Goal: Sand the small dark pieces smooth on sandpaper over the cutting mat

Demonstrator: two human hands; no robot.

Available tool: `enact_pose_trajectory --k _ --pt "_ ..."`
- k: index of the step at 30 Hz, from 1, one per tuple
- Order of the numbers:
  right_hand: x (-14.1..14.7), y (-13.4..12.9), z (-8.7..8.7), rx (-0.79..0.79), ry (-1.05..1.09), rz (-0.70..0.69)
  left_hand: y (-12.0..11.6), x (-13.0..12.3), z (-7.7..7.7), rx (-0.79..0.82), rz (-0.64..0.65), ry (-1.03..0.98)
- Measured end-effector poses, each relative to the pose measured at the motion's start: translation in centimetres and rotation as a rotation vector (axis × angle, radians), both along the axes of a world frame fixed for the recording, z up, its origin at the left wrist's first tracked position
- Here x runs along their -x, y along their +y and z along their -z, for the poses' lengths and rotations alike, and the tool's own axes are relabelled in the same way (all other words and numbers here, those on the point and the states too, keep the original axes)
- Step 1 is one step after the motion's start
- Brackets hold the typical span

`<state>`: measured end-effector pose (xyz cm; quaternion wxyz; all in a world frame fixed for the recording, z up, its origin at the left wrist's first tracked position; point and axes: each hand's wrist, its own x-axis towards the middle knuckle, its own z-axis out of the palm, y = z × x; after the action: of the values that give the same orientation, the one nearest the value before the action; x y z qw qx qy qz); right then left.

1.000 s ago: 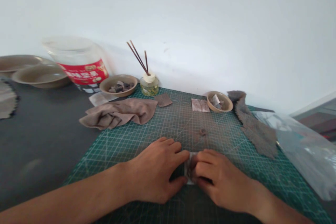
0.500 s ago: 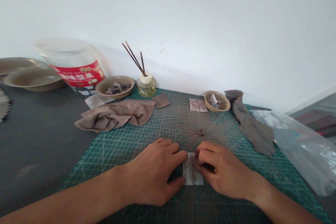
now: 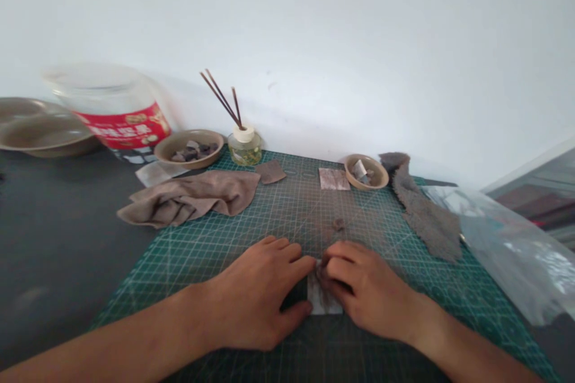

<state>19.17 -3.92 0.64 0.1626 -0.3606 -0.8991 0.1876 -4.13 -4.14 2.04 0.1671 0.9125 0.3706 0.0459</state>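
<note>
Dark bench [image 3: 58, 239] under white wall [image 3: 314, 42]

Noted green cutting mat [image 3: 188, 245] laid over the bench, gridded in pale lines, dusted brown toward the middle. Found white piece [image 3: 326, 306] flat on the mat, between both hands, streaked grey-brown. Saw left hand [image 3: 265, 293] at its left edge, thumb and forefinger set wide apart. Saw right hand [image 3: 359, 281] drawn narrow over its upper part, fingertips bunched on dark wad [image 3: 320, 274]; mostly hidden, could not tell the material. Logged small scrap [image 3: 338, 225] just beyond the hands. Farther back, recorded crumpled brown cloth [image 3: 197, 194] and brown square [image 3: 270, 172] left of centre, mottled square [image 3: 335, 179] right beside small bowl [image 3: 371, 187] of scraps. Near the wall, counted in reed diffuser [image 3: 245, 151] and red-labelled jar [image 3: 130, 128]. At right, marked fuzzy grey cloth [image 3: 426, 215] next to clear plastic bag [image 3: 507, 257].
</note>
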Motion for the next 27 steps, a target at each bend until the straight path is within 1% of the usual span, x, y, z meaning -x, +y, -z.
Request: enact_pose_trajectory --k 2,6,9,11,13,15,16,18,20,21,23,25,27 --pt "-0.01 0.10 0.01 0.004 0.027 0.025 -0.01 0.08 0.14 -0.008 -0.007 -0.006" --pt "0.15 -0.16 0.10 -0.012 -0.027 -0.078 -0.02 0.16 0.29 -0.006 -0.001 -0.011" --pt "0.09 -0.03 -0.05 -0.052 -0.041 -0.034 0.02 0.12 0.21 0.002 0.004 -0.009" --pt "-0.21 0.20 -0.32 -0.005 -0.045 -0.024 0.05 0.08 0.11 0.001 -0.001 -0.007" --pt "-0.51 0.31 -0.52 0.059 -0.059 -0.079 0.08 0.04 0.05 0.002 -0.006 -0.002" --pt "-0.61 0.29 -0.48 0.068 -0.063 -0.144 0.09 0.02 0.04 0.007 -0.002 0.002" --pt "-0.59 0.29 -0.39 0.048 -0.053 -0.148 0.09 0.01 0.05 0.009 0.003 0.003" --pt "-0.50 0.39 -0.25 0.009 -0.024 -0.104 0.09 0.02 0.07 0.003 0.009 0.000" --pt "-0.51 0.51 -0.29 0.017 -0.026 -0.054 0.10 0.02 0.07 -0.008 0.006 -0.002" --pt "-0.55 0.52 -0.37 0.038 -0.038 -0.054 0.11 0.02 0.05 -0.010 0.003 0.000" --pt "-0.63 0.38 -0.52 0.085 -0.067 -0.114 0.12 0.02 0.00 -0.005 0.003 0.005" --pt "-0.61 0.19 -0.50 0.083 -0.075 -0.175 0.12 0.02 -0.06 0.001 0.009 0.006" --pt "-0.52 0.17 -0.38 0.037 -0.051 -0.148 0.11 0.03 -0.09 -0.008 0.010 0.002"
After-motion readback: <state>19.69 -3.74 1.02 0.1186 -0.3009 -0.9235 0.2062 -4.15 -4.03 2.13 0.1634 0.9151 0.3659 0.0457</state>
